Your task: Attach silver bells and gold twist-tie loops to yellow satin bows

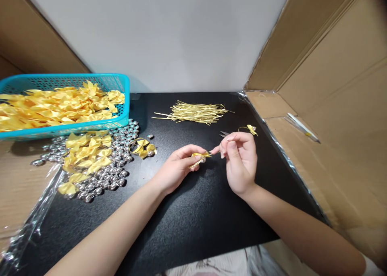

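Note:
My left hand (178,163) pinches a yellow ribbon bow (200,155) between thumb and fingers, with a small silver jingle bell and a gold tie at its underside. My right hand (240,159) is just right of the bow, its thumb and forefinger pressed together and another finger reaching toward the bow's tip. Whatever that pinch holds is too small to make out. Behind the right hand, pointed metal blades (224,134) show on the black table (181,219); the rest of that tool is hidden. A finished-looking bow with a bell (251,129) lies beyond the hand.
A turquoise basket (128,98) full of yellow bows stands at the left. Before it lie loose bows (87,151) among many silver bells (105,181), plus bows with gold ties (143,148). Gold twist ties (196,113) are heaped at the back. A pen-like tool (302,127) rests on cardboard.

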The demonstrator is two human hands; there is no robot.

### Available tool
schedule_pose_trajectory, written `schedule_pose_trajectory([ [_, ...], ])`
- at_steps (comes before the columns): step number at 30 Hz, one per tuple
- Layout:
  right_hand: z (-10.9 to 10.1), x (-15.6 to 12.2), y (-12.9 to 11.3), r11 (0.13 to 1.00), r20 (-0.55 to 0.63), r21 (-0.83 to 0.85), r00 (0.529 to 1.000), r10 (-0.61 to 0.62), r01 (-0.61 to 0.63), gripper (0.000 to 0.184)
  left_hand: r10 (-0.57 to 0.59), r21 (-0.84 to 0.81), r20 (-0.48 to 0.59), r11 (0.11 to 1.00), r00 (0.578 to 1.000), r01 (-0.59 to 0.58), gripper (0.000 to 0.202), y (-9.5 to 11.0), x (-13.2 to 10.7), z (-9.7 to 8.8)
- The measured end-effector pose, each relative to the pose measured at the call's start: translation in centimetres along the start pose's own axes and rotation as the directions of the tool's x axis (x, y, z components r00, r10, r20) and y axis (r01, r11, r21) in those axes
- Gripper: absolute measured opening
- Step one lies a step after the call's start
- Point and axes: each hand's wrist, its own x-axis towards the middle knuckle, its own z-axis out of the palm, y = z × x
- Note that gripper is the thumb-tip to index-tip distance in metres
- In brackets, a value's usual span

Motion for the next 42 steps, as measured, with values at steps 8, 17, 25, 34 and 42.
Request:
schedule_pose_trajectory([
  [8,0.0,0.0,0.1,1.000,0.008,0.001,1.000,-0.004,0.004,0.003,0.059,0.097,0.019,0.993,0.998,-0.061,0.005,-0.3,0.1,-0.3],
  [17,-0.1,0.0,0.2,0.999,0.004,-0.033,1.000,-0.007,0.007,0.004,0.026,0.159,0.044,0.987,0.999,-0.033,0.024,-0.4,0.1,-0.5],
  [25,0.2,-0.5,-0.9,0.998,0.033,0.049,0.999,0.040,-0.042,0.003,0.003,0.067,-0.007,0.998,1.000,-0.003,0.030,-0.6,0.2,-0.4],
  [34,0.9,-2.4,-1.9,0.997,0.084,0.040,0.995,0.057,-0.061,0.004,0.205,0.320,-0.083,0.932,0.975,-0.168,0.033,-0.5,-0.2,0.1],
  [42,0.7,-2.8,-1.9,0.998,0.053,-0.045,0.998,0.036,-0.033,0.007,0.258,0.372,-0.113,0.907,0.960,-0.200,0.034,-0.2,-0.5,0.6],
])
